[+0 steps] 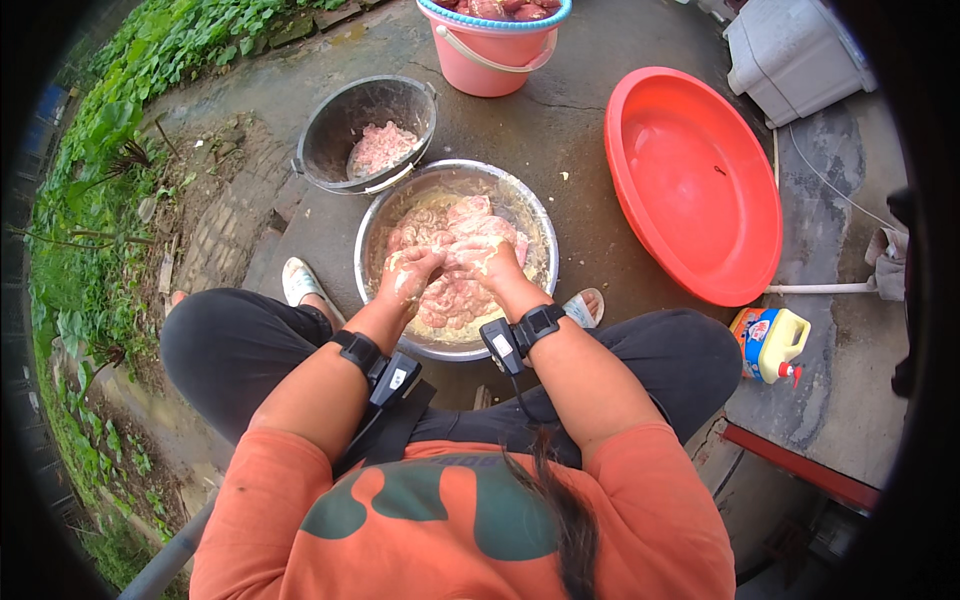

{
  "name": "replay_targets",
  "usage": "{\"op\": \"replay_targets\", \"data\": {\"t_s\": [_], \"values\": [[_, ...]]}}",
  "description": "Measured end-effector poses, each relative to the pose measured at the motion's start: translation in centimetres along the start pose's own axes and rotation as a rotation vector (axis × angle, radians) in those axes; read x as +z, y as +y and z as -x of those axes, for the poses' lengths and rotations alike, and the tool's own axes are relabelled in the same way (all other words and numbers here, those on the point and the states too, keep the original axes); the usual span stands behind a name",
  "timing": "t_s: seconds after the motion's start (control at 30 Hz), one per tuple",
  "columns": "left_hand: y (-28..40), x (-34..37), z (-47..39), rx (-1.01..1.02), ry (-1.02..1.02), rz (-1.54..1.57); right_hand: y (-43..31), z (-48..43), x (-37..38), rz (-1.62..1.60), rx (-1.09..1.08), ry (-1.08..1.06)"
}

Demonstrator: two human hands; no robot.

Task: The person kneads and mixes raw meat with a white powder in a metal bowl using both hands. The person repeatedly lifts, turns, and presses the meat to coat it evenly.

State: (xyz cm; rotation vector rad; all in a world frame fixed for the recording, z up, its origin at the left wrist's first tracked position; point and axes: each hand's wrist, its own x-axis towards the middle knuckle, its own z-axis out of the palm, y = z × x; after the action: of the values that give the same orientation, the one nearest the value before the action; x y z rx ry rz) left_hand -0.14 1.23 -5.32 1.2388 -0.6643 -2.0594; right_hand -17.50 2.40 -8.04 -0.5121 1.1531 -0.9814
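A round metal basin stands on the ground between my feet. Pink, folded animal offal, which looks like intestines, lies in it with a pale yellowish paste smeared around. Over the middle of the basin, my left hand and my right hand come together at the fingertips, both coated with paste. A piece of the pink offal appears pinched between them; its exact outline is hard to tell. Behind the basin, to the left, a black bucket holds more pink pieces.
A pink bucket filled with reddish items stands at the far side. To the right are a large red plastic tub, a grey-white container and a yellow pump jug. Green plants border the left.
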Motion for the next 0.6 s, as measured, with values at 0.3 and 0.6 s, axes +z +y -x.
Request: {"op": "replay_targets", "data": {"t_s": [0.3, 0.6], "values": [[1.3, 0.0, 0.3, -0.009, -0.235, 0.205, -1.1, 1.3, 0.3, -0.039, 0.072, 0.061], [2.4, 0.2, 0.4, -0.138, -0.288, 0.180, -5.0, 2.8, -0.5, -0.536, 0.373, -0.416]]}}
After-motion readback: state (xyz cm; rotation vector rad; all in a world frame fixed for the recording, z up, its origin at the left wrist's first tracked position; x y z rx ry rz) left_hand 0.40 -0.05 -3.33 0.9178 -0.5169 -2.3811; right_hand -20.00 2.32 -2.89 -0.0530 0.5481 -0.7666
